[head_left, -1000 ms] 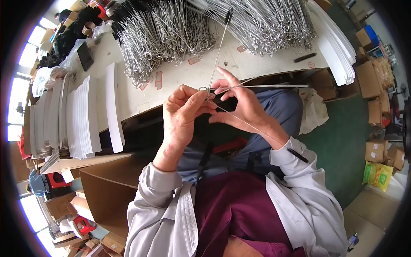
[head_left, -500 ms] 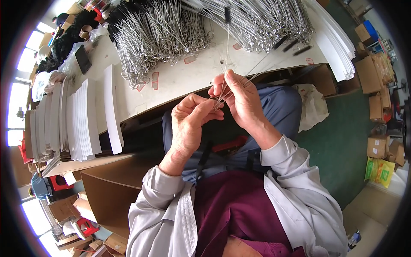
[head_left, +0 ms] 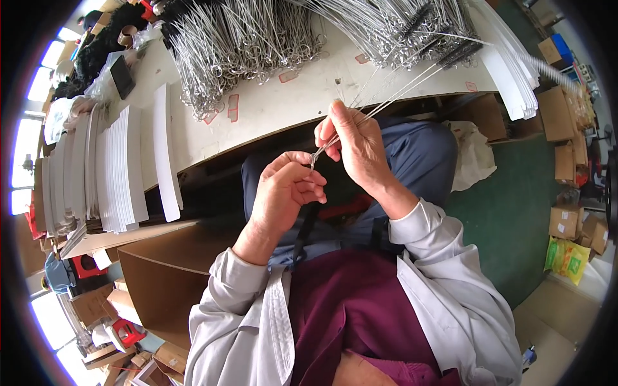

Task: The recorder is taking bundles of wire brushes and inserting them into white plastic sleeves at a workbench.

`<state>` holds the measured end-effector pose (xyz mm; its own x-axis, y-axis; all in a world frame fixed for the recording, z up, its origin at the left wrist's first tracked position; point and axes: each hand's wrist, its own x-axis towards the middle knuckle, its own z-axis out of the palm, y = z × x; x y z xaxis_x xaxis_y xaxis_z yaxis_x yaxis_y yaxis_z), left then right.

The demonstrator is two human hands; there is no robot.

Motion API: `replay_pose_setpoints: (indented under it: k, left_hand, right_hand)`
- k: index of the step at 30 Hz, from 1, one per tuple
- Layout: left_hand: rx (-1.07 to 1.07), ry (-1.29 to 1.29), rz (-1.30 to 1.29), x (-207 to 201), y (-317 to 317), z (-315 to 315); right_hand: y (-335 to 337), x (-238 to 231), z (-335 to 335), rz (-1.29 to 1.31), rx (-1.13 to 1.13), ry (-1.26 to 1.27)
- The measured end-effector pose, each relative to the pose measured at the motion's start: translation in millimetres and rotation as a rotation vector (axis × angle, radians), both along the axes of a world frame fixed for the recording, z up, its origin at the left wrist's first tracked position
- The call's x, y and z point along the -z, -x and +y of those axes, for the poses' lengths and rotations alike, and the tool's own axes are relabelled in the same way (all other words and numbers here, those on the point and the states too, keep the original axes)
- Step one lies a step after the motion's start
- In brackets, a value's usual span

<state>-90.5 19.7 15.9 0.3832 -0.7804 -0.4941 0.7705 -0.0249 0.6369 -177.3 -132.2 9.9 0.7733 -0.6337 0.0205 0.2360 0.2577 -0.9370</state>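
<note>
Several twisted-wire brushes (head_left: 399,92) lie gathered in my hands, their thin handles fanning up to the right. My right hand (head_left: 358,145) is closed round the handles, thumb on top. At the looped ends, my left hand (head_left: 283,190) pinches the wire rings between thumb and forefinger, its other fingers curled below. The dark bristle heads (head_left: 460,53) of the held brushes spread over the table's right part. One pale bristle head (head_left: 555,72) is smeared by motion at the far right.
On the white table (head_left: 264,106) lie a large pile of wire brushes (head_left: 241,45) and a second pile (head_left: 393,38). White folded strips (head_left: 122,174) stand at the left, more strips (head_left: 505,71) at the right. A cardboard box (head_left: 164,283) is beside my left arm.
The held brushes have swung: one head that stood upright has left its place, and the heads now spread further right. My left fingers have shifted slightly left and down along the loops.
</note>
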Motion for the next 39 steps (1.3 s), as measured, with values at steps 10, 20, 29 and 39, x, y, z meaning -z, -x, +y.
replay_pose_setpoints:
  k: [10, 20, 29, 39]
  left_hand:
    - [0.006, 0.083, -0.424, 2.9, 16.4, 6.9]
    - [-0.036, 0.113, -0.498, -0.2, 14.3, -1.1]
    - [0.091, 0.112, -0.555, -7.0, 9.2, -20.0]
    - [0.022, 0.102, -1.059, -15.9, -56.5, -127.6]
  right_hand:
    - [-9.6, 8.0, -9.1, 0.072, -0.08, -0.017]
    - [-25.2, -25.9, -32.5, 0.106, -0.153, 0.195]
    - [-49.8, -50.0, -82.6, 0.138, -0.208, 0.591]
    - [-52.4, -84.5, -108.5, 0.243, -0.354, 0.797]
